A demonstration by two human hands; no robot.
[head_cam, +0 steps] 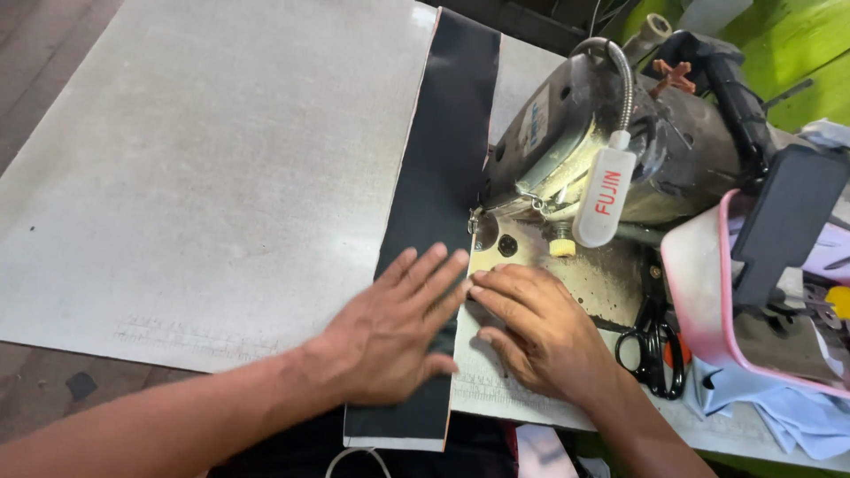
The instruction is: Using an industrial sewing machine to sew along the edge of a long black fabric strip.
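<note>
Black fabric strip (438,204) with pale edge, light grey table (212,177), black-handled scissors (655,350), pink tray (699,292), light blue cloth (788,416)

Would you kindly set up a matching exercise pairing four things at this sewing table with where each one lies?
Things:
1. left hand
2. right hand
3. scissors
4. white lamp head

Places:
A. on a bendy neck, above the machine bed
B. flat on the black fabric strip
C. right of the right hand, on the table
D. at the strip's right edge, near the needle

Pairs: 1-B, 2-D, 3-C, 4-A
</note>
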